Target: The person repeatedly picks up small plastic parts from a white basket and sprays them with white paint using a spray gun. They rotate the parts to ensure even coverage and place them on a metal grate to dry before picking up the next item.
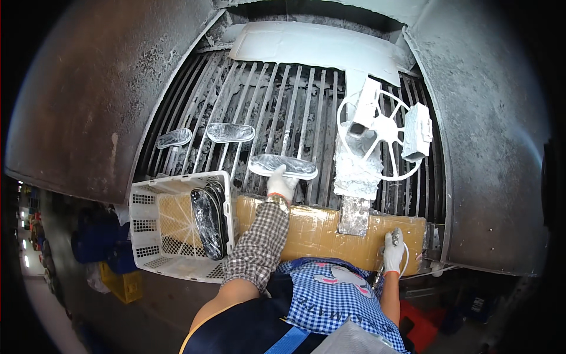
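My left hand [282, 184], in a white glove with a checked sleeve, grips the near edge of a shoe sole [282, 166] covered in clear film. The thumb shows on its rim; the other fingers are hidden. Two more film-covered soles lie on the metal slats, one sole [230, 133] in the middle and a smaller-looking sole [174, 138] farther left. My right hand [393, 252], also gloved, is closed around a small metal spray gun [395, 236] over the tan ledge. A thin white hose [405, 259] curves down beside that hand.
A white plastic crate [144, 209] at left holds several dark film-wrapped soles [209, 224]. On the right, a white-coated spoked wheel [383, 135] stands above the slatted rack [289, 112]. A tan taped ledge [318, 227] runs along the front, between dark metal side walls [489, 153].
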Motion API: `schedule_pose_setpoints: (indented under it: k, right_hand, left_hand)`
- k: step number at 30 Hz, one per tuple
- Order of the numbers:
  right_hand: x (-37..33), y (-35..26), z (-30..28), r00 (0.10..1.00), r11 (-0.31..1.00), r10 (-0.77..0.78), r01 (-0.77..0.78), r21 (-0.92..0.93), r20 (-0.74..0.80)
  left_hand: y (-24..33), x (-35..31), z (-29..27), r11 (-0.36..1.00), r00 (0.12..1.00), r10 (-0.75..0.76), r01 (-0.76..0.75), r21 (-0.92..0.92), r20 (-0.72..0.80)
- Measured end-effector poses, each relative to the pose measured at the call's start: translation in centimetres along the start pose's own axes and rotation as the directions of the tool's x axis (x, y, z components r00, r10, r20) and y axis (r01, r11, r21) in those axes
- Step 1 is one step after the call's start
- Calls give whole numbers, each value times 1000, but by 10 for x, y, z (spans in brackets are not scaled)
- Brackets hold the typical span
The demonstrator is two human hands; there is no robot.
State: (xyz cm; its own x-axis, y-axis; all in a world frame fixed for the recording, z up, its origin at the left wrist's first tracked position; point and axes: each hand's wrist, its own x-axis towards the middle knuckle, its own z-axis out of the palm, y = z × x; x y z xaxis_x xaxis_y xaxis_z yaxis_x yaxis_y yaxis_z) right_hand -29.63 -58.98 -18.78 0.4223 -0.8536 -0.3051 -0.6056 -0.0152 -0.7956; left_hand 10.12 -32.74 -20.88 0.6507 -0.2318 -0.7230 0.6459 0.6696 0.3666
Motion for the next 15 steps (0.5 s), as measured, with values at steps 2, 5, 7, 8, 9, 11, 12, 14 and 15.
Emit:
schedule_pose_setpoints:
  k: [2, 5, 7, 8, 9, 11, 12, 14, 15]
  right_hand:
    - [4, 15, -3, 999, 999, -38, 38, -28, -17]
    - [-2, -1, 2, 998, 998, -54, 53, -22, -29]
    - [-11, -24, 2, 999, 999, -43, 43, -28, -20]
    - [-11, -32, 3, 999, 999, -40, 39, -31, -14]
    - [-12, -32, 2, 999, 999, -29, 29, -25, -19]
    - [-13, -30, 2, 1000, 1000, -16, 16, -12, -9]
    - [-11, -28, 1, 1000, 1000, -17, 17, -12, -5]
    - [-6, -24, 2, 1000, 1000, -23, 23, -14, 7]
    - [-6, -22, 2, 1000, 999, -30, 30, -13, 0]
  left_hand:
    - [-23, 6, -11, 999, 1000, -23, 23, -31, 1]
    - [-32, 7, -14, 999, 998, -41, 41, -16, -39]
    - [-30, 18, -15, 997, 997, -62, 61, -36, -38]
    - [-29, 28, -13, 996, 995, 5, 4, -87, 102]
    - [-25, 28, -2, 997, 989, 28, -18, -71, 144]
    - [-14, 35, 5, 1000, 973, 29, -27, -9, 231]
    - [-12, 42, 10, 998, 992, -57, 54, 34, 111]
    - [-20, 40, 1, 990, 993, -110, 105, 98, 42]
    - [-26, 25, 2, 979, 990, -131, 122, 165, 45]
